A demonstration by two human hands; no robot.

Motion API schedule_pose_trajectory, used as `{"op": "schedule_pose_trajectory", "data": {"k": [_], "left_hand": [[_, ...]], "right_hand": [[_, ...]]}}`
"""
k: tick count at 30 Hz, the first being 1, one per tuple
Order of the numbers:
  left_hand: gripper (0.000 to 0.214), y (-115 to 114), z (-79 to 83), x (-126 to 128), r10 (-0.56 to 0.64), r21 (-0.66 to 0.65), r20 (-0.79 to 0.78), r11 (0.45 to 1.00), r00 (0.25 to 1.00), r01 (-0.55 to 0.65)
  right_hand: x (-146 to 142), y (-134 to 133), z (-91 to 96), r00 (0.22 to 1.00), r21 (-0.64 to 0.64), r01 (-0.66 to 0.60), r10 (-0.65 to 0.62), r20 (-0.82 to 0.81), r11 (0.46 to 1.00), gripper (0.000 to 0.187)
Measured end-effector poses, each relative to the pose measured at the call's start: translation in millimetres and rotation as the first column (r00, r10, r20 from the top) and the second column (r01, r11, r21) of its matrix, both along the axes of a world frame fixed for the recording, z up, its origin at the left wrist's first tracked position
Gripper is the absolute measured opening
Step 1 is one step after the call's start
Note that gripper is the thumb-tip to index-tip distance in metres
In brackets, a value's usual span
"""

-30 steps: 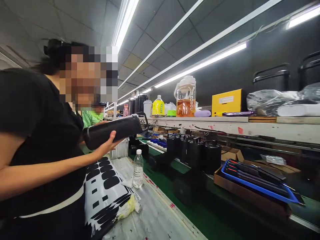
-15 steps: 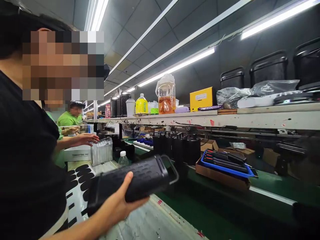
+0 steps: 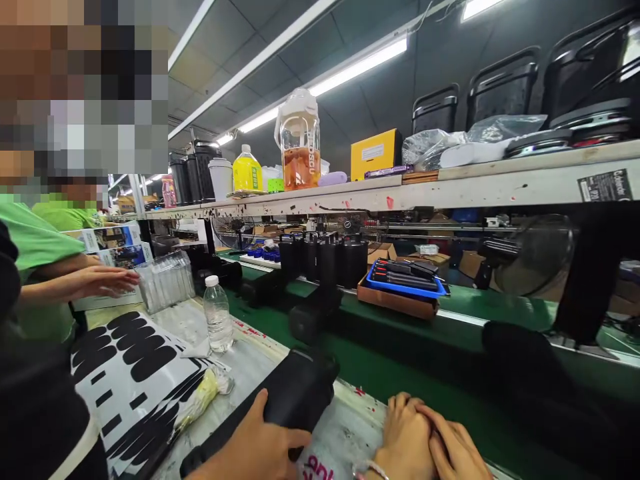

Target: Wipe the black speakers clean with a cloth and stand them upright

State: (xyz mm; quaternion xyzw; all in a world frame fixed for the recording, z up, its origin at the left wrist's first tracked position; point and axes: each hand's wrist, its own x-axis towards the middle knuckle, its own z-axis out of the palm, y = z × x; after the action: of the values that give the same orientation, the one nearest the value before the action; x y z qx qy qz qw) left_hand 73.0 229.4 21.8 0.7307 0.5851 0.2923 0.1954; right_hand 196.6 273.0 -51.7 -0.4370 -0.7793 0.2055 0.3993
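Note:
My left hand (image 3: 406, 435) and my right hand (image 3: 456, 455) rest together at the bench's front edge, fingers curled and pressed against each other, with nothing visible in them. A bracelet shows on the left wrist. Just left of them, a co-worker in black lays a long black ribbed speaker (image 3: 293, 395) on the bench, that person's hand (image 3: 260, 445) gripping its side.
Sheets of black stickers (image 3: 131, 363) and a water bottle (image 3: 219, 323) lie on the bench. A green conveyor (image 3: 400, 347) carries black speakers (image 3: 325, 259) and a blue tray on a box (image 3: 403, 290). A person in green reaches toward clear plastic pieces (image 3: 165, 283). Bottles and boxes fill the shelf above.
The view has tipped downward. The co-worker has lowered the black speaker from chest height to the bench. My clasped hands have come into view at the bottom.

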Motion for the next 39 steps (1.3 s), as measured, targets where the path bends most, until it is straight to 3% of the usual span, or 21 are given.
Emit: {"op": "schedule_pose_trajectory", "data": {"k": [2, 7, 28, 39], "left_hand": [[0.026, 7.7, -5.9, 7.6, -0.003, -0.005, 0.000, 1.000, 1.000, 0.003], [0.036, 5.3, -11.4, -4.4, -0.008, -0.014, 0.010, 1.000, 1.000, 0.009], [0.040, 6.0, -11.7, -2.7, -0.011, 0.013, -0.003, 1.000, 1.000, 0.011], [0.039, -2.5, 4.5, -2.5, 0.000, -0.016, -0.162, 1.000, 0.987, -0.003]], "right_hand": [[-2.2, -3.1, 2.2, 0.999, -0.002, 0.033, -0.033, -0.032, 0.999, 0.039], [-7.0, -7.2, 7.5, 0.994, -0.005, 0.064, -0.065, -0.084, 0.998, 0.040], [-4.8, -7.2, 8.2, 0.997, -0.052, 0.044, -0.048, -0.063, 0.998, 0.044], [-7.0, -10.1, 15.6, 0.994, 0.005, 0.081, -0.080, -0.075, 0.997, 0.040]]}}
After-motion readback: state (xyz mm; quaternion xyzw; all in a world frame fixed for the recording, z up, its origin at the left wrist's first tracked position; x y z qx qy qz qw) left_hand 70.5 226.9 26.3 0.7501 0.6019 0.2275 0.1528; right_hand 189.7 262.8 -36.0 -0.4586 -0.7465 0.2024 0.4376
